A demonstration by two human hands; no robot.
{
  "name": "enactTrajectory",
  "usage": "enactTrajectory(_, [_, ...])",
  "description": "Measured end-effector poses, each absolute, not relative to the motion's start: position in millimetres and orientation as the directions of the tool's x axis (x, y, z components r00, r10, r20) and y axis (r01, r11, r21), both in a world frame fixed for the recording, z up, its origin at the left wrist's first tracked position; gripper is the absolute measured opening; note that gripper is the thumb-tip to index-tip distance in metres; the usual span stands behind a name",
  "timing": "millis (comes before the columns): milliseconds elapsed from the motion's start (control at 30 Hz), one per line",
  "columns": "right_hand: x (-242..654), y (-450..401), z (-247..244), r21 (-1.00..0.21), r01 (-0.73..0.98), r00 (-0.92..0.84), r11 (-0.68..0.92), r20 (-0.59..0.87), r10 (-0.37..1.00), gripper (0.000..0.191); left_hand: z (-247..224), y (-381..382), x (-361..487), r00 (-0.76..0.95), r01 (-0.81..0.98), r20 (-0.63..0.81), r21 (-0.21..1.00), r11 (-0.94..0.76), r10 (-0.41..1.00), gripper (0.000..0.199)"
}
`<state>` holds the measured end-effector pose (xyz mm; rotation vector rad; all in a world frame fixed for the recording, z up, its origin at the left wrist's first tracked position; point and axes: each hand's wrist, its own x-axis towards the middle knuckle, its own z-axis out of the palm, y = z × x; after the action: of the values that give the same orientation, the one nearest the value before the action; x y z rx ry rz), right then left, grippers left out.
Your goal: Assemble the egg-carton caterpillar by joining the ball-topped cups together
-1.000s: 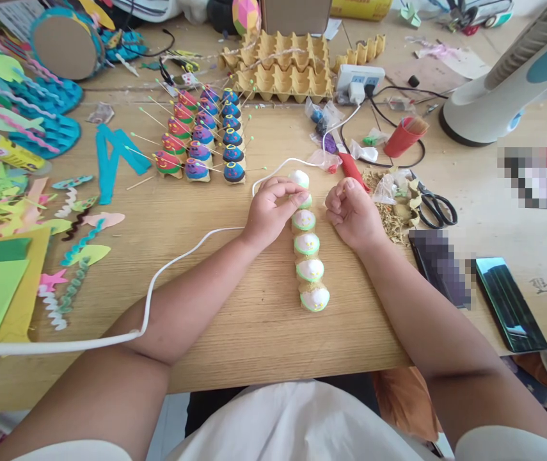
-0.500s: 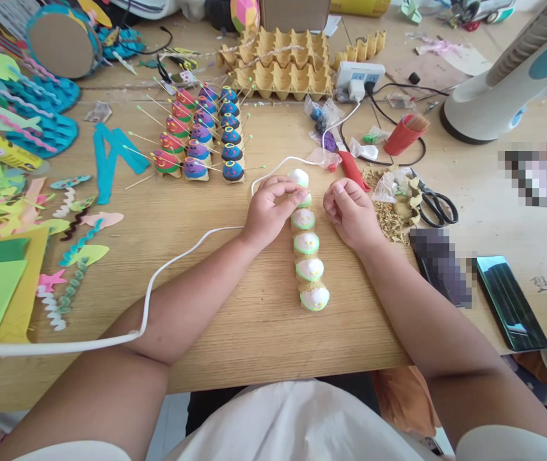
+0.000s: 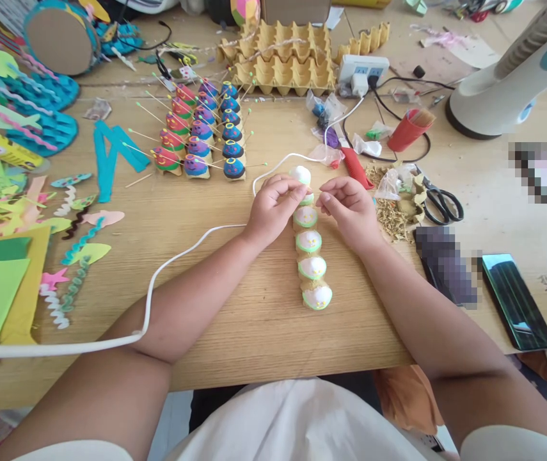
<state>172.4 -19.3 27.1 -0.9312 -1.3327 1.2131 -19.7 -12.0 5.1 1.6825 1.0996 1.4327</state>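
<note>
A strip of egg-carton cups (image 3: 309,241), with white domed tops, green rims and small yellow marks, runs from the middle of the table towards me. My left hand (image 3: 276,208) is at the far part of the strip, thumb and fingertips pinched together over the second cup; what they hold is too small to make out. Just right of the strip, my right hand (image 3: 350,208) has its thumb and forefinger close together, the other fingers curled. Whether it holds anything is unclear. The farthest white cup (image 3: 300,174) shows beyond my left fingers.
Painted cups (image 3: 198,147) with pins stand back left, before egg trays (image 3: 283,57). A white cable (image 3: 172,259) crosses my left forearm. Right lie scissors (image 3: 441,202), a red cup (image 3: 407,131), shavings (image 3: 393,218) and a phone (image 3: 517,301). Paper cutouts (image 3: 9,198) cover the left.
My right hand has moved slightly left, towards my left hand, and its fingers have uncurled somewhat. My left hand keeps its pinch over the strip. The view has shifted a little.
</note>
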Motion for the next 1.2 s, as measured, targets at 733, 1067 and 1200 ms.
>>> enactTrajectory(733, [170,-23,27,-0.962,-0.028,-0.187,0.272,0.272,0.944,0.049,7,-17,-19,0.089,0.259,0.494,0.827,-0.499,0.865,0.061])
enactTrajectory(1067, [172,-19,20,-0.939,0.006,-0.183,0.343,0.336,0.924,0.048,5,-16,-20,0.082,0.338,0.519,0.789,-0.514,0.851,0.043])
enactTrajectory(1200, [172,-18,18,-0.937,0.003,-0.169,0.351,0.345,0.923,0.047,4,-15,-22,0.094,0.376,0.546,0.755,-0.537,0.833,0.031])
